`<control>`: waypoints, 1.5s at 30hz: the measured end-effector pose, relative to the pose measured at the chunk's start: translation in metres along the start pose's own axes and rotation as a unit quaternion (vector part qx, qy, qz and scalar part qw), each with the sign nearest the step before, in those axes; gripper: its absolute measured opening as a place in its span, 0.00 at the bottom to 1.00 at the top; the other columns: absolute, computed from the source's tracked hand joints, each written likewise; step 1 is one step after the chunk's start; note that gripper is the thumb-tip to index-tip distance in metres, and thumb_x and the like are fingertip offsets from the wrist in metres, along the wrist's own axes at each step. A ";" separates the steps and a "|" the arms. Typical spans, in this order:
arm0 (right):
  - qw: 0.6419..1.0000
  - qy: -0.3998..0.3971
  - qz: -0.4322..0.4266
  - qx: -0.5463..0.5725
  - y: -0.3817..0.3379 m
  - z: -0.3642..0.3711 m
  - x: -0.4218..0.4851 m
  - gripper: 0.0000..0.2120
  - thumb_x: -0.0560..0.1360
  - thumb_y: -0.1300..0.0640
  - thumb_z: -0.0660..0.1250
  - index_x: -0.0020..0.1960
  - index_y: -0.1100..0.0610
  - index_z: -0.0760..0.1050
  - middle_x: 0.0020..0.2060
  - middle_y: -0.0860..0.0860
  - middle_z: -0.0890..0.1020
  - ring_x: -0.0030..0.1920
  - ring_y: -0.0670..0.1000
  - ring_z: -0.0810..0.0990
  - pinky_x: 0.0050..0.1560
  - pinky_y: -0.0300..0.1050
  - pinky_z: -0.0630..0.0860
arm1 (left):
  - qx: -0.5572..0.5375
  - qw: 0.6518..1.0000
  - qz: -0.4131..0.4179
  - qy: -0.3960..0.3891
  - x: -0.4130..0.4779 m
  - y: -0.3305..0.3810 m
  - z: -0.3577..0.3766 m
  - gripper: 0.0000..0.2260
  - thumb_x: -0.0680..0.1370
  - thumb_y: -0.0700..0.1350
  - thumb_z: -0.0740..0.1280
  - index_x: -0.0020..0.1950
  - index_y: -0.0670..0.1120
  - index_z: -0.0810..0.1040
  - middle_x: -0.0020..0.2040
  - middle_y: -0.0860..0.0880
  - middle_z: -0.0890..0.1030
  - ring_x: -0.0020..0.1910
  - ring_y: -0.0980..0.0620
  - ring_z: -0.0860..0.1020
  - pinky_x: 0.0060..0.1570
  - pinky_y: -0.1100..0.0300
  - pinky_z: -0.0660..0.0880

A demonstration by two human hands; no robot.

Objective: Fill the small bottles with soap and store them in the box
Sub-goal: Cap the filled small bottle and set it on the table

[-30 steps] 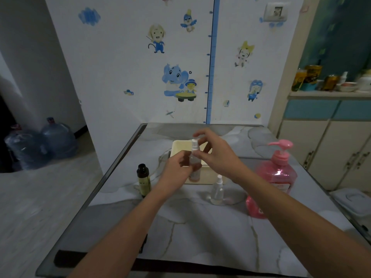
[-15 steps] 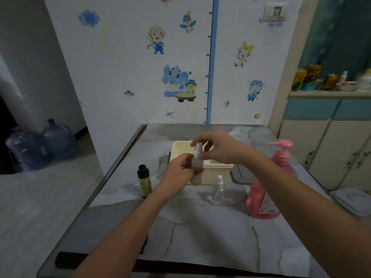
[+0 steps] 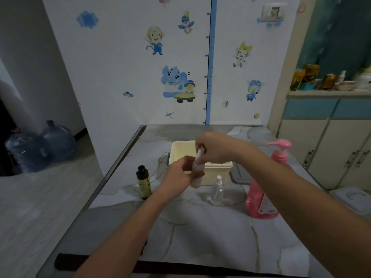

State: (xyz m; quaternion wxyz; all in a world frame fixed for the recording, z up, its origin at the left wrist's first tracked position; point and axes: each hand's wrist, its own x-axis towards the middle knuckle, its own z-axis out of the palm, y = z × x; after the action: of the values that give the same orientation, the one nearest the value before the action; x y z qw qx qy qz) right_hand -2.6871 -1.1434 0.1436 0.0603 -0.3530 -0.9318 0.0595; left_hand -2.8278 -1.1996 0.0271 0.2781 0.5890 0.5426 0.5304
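My left hand (image 3: 178, 175) grips the body of a small clear spray bottle (image 3: 197, 177), held upright just in front of the cream box (image 3: 217, 169). My right hand (image 3: 215, 148) pinches the bottle's white spray top (image 3: 200, 153) from above. A second small clear spray bottle (image 3: 217, 192) stands on the table to the right of the held one. The pink pump soap bottle (image 3: 263, 197) stands further right, partly behind my right forearm. The inside of the box is mostly hidden by my hands.
A dark bottle with a black cap (image 3: 143, 182) stands left of my hands. The marble-patterned table (image 3: 200, 237) abuts the stickered wall. A grey flat lid (image 3: 240, 175) lies right of the box. Water jugs (image 3: 54, 143) sit on the floor left; cabinets (image 3: 329, 149) stand right.
My right arm has shifted left, uncovering the pink soap bottle. Its fingers have come down over the spray top of the held bottle. My left hand holds the bottle in about the same place.
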 end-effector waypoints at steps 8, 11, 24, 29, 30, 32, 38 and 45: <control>0.999 -0.032 -0.014 0.032 0.003 -0.005 -0.001 0.14 0.71 0.51 0.70 0.55 0.49 0.74 0.44 0.46 0.77 0.43 0.48 0.76 0.41 0.45 0.75 | 0.002 1.000 0.002 -0.001 0.000 0.001 -0.001 0.12 0.71 0.43 0.75 0.49 0.55 0.78 0.46 0.57 0.83 0.47 0.62 0.81 0.43 0.71 0.76; 1.000 -0.009 -0.002 -0.020 0.001 0.000 0.002 0.11 0.72 0.47 0.70 0.46 0.55 0.77 0.40 0.51 0.80 0.40 0.51 0.77 0.38 0.47 0.75 | 0.008 1.000 0.001 0.000 0.001 0.000 0.001 0.12 0.70 0.43 0.75 0.50 0.54 0.78 0.46 0.56 0.83 0.47 0.61 0.81 0.45 0.69 0.77; 0.989 0.035 0.085 -0.118 0.001 0.006 0.002 0.29 0.71 0.26 0.53 0.33 0.52 0.69 0.32 0.48 0.73 0.34 0.51 0.74 0.33 0.44 0.67 | -0.001 1.000 -0.009 0.001 0.001 0.005 0.006 0.14 0.70 0.41 0.76 0.48 0.57 0.77 0.45 0.58 0.83 0.45 0.63 0.81 0.43 0.72 0.75; 0.998 -0.041 0.005 0.047 0.007 -0.001 -0.003 0.08 0.73 0.50 0.68 0.50 0.49 0.73 0.38 0.47 0.77 0.33 0.48 0.80 0.32 0.42 0.74 | 0.013 1.000 -0.001 0.003 0.000 0.004 0.004 0.12 0.70 0.42 0.76 0.47 0.55 0.78 0.44 0.58 0.83 0.45 0.63 0.81 0.43 0.71 0.75; 0.999 -0.028 0.009 0.022 0.006 0.001 -0.003 0.08 0.73 0.48 0.67 0.47 0.52 0.74 0.36 0.48 0.78 0.32 0.48 0.80 0.31 0.43 0.74 | 0.012 1.000 0.001 0.003 0.000 0.004 0.004 0.13 0.70 0.41 0.76 0.48 0.56 0.78 0.45 0.58 0.83 0.45 0.63 0.81 0.43 0.71 0.76; 0.996 0.013 0.056 -0.063 0.001 0.006 -0.001 0.21 0.73 0.35 0.62 0.37 0.53 0.72 0.31 0.49 0.76 0.32 0.50 0.78 0.32 0.44 0.72 | 0.004 1.000 -0.002 0.002 0.000 0.005 0.007 0.15 0.70 0.41 0.76 0.48 0.58 0.77 0.45 0.58 0.84 0.46 0.62 0.81 0.43 0.72 0.75; 0.998 -0.051 0.021 0.033 0.003 0.002 -0.007 0.14 0.73 0.48 0.67 0.57 0.49 0.72 0.48 0.49 0.79 0.44 0.52 0.81 0.47 0.51 0.80 | 0.011 1.000 0.002 0.003 0.000 0.005 0.005 0.12 0.70 0.41 0.75 0.48 0.53 0.78 0.46 0.55 0.83 0.46 0.61 0.81 0.45 0.69 0.77; 0.999 -0.030 0.017 -0.010 0.001 0.008 -0.006 0.14 0.73 0.51 0.70 0.56 0.54 0.76 0.50 0.51 0.79 0.46 0.51 0.77 0.43 0.44 0.74 | 0.025 1.000 -0.010 -0.010 -0.004 0.000 0.005 0.11 0.72 0.42 0.74 0.51 0.50 0.78 0.47 0.56 0.83 0.47 0.62 0.81 0.46 0.68 0.78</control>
State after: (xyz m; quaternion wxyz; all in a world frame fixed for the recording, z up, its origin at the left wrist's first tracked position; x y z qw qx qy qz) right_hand -2.6831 -1.1477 0.1348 0.0279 -0.3676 -0.9275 0.0618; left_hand -2.8226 -1.2016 0.0244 0.2740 0.5960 0.5588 0.5074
